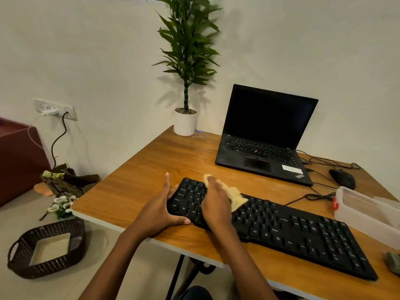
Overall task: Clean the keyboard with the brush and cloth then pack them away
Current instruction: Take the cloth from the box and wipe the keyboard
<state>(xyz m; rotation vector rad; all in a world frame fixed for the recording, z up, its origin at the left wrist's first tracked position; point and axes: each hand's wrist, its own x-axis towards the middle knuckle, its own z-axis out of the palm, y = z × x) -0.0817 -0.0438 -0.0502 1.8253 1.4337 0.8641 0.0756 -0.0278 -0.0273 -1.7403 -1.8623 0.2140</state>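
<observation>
Head view is showing me the long black plastic keyboard (pixel 303 234) lying on the brown wooden table (pixel 151 165), in front of the open black laptop (pixel 266 137) and nearer to me than it is. I am judging the keyboard as light and stiff, likely to skate on the smooth wood, so it is wanting a brace at one end rather than a lift. Its keycaps are looking loose enough to snag, so I am favouring gentle strokes. The left hand (pixel 160 208) is giving that brace: it is gripping the keyboard end lying left of the laptop, fingers wrapping the short side and thumb hooking the near edge, wrist low over the table. The small pale yellow cloth (pixel 237 199) is soft and limp, bunching easily, so it is handling best pinned under a flat palm. The right hand (pixel 216 204) is doing so, fingers mostly straight and pointing toward the laptop, pressing the cloth onto the letter keys, with cloth folds poking out past its fingertips and outer edge. I am not finding the brush.
</observation>
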